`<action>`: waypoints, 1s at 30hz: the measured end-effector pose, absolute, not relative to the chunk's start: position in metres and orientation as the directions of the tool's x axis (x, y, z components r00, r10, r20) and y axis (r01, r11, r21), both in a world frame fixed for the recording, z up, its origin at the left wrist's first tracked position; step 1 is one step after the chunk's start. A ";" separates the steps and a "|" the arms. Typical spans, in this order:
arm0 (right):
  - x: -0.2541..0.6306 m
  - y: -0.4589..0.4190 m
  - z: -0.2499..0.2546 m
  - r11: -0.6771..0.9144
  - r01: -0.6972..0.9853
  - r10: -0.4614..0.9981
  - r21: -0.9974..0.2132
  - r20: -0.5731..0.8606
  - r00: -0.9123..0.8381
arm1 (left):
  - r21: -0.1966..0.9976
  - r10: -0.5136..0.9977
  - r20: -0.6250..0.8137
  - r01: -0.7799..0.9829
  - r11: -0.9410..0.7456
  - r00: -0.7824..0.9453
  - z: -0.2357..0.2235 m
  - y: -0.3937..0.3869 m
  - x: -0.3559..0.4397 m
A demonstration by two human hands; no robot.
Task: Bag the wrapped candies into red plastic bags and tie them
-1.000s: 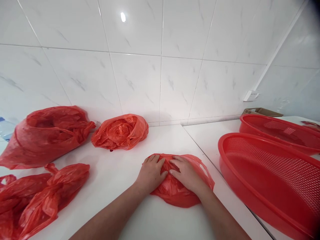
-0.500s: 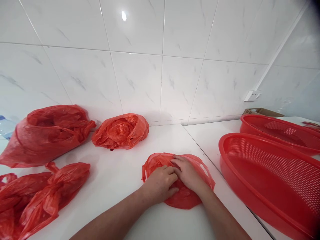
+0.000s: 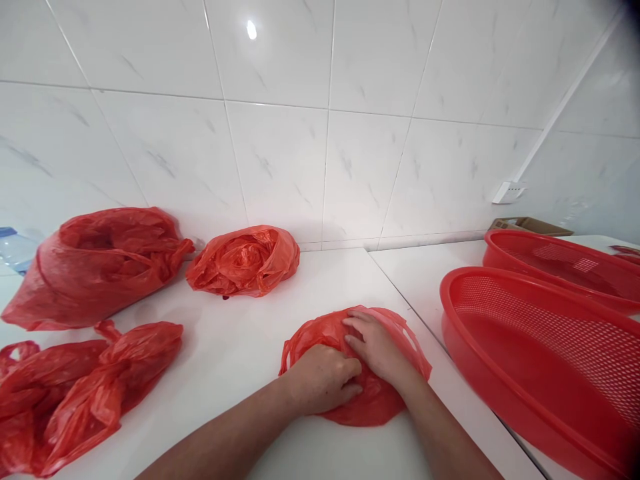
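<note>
A thin red plastic bag (image 3: 357,410) lies crumpled and spread on the white table in front of me, with its loose handle loops at the sides. My left hand (image 3: 325,379) is closed at its middle, fingers curled into the film; the fingertips are partly hidden. Resting on the bag's far right part is my right hand (image 3: 377,347), its fingers stretched out and slightly apart. Whatever the bag contains, if anything, is hidden under my hands and the folds.
On the right, a red plastic basket (image 3: 525,360) stands beside the bag, a second red basket (image 3: 555,257) behind it, and a cardboard box (image 3: 533,227) farther back. Leftward lie a bunched red bag (image 3: 245,260), a large full one (image 3: 100,273) and knotted red bags (image 3: 115,380). A tiled wall (image 3: 280,160) closes the back.
My left hand has shifted slightly toward me, its fingers curling tighter into the film. The bag's near edge has spread a little toward me. The right hand stays almost in place.
</note>
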State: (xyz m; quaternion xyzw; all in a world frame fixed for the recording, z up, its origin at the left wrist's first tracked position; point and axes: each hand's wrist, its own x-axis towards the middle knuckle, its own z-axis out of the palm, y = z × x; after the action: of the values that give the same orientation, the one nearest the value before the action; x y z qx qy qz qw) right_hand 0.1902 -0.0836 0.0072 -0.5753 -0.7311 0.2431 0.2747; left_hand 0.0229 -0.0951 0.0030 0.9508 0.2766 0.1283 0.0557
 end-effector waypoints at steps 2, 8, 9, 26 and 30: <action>0.190 -0.084 0.008 0.223 0.704 0.974 -0.674 0.123 -0.191 | 0.186 0.539 0.253 0.506 -0.842 0.804 0.005 -0.096 0.023; 0.191 -0.084 0.006 0.219 0.677 0.975 -0.703 0.129 -0.181 | 0.182 0.598 0.372 0.576 -0.797 0.710 0.010 -0.089 0.021; 0.191 -0.084 0.005 0.215 0.679 0.976 -0.702 0.127 -0.178 | 0.170 0.624 0.389 0.613 -0.772 0.677 0.010 -0.087 0.021; 0.192 -0.083 0.002 0.272 0.652 0.962 -0.708 0.188 -0.197 | 0.162 0.407 0.421 0.375 -0.913 0.810 0.018 -0.099 0.025; 0.192 -0.082 0.002 0.292 0.698 0.956 -0.653 0.203 -0.210 | 0.168 0.361 0.371 0.321 -0.932 0.855 0.008 -0.106 0.034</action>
State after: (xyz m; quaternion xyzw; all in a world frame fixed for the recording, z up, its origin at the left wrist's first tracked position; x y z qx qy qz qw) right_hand 0.1916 -0.0821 0.0024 -0.5539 -0.7469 0.2170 0.2971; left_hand 0.0340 -0.1063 0.0081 0.9618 0.1773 0.2022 0.0503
